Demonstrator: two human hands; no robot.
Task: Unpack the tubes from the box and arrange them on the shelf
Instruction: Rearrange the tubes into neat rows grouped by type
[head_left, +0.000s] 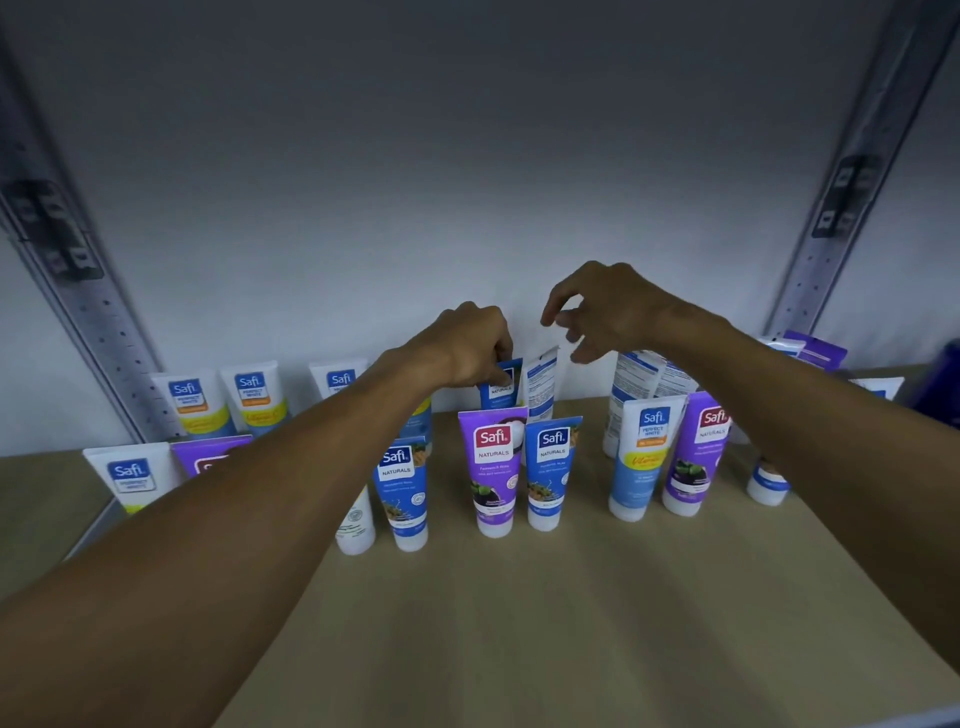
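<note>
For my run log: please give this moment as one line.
step: arranging | left hand: grips blue tube, back row | right hand: raised, holds nothing | shelf: other tubes standing

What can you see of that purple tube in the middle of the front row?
The purple tube looks like glossy plastic, with a red Safi logo, the word NATURALS, a dark fruit picture and a white cap. It stands upright on its cap on the shelf, crimped end up. A blue tube stands close beside it; contact is unclear. No hand touches it.
</note>
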